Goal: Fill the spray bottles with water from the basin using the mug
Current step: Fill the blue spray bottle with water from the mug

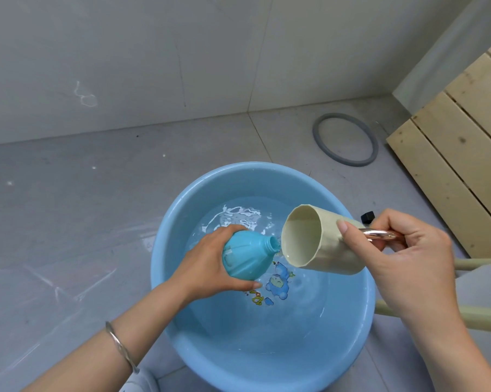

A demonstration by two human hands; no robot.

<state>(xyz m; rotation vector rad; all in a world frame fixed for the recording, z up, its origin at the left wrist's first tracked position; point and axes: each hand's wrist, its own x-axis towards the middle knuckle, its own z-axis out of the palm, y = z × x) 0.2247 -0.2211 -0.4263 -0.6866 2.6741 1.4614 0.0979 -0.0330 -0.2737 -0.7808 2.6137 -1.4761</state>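
Note:
A light blue basin (pixel 199 193) with water and a cartoon print on its bottom sits on the floor. Over it my left hand (pixel 210 267) grips a turquoise spray bottle (pixel 247 256) without its spray head, tilted so its open neck points right. My right hand (pixel 402 250) holds a cream mug (pixel 326 244) by its shiny copper handle (pixel 380 234), thumb on the mug's side. The mug is tipped far over, its lip right at the bottle's neck, with a little water at the lip.
Grey tiled floor and wall surround the basin. A grey rubber ring (pixel 346 138) lies behind it on the floor, wooden slats (pixel 459 142) stand at the right. A small black cap (pixel 367 217) lies by the basin's right rim. Cream bars (pixel 481 318) cross at lower right.

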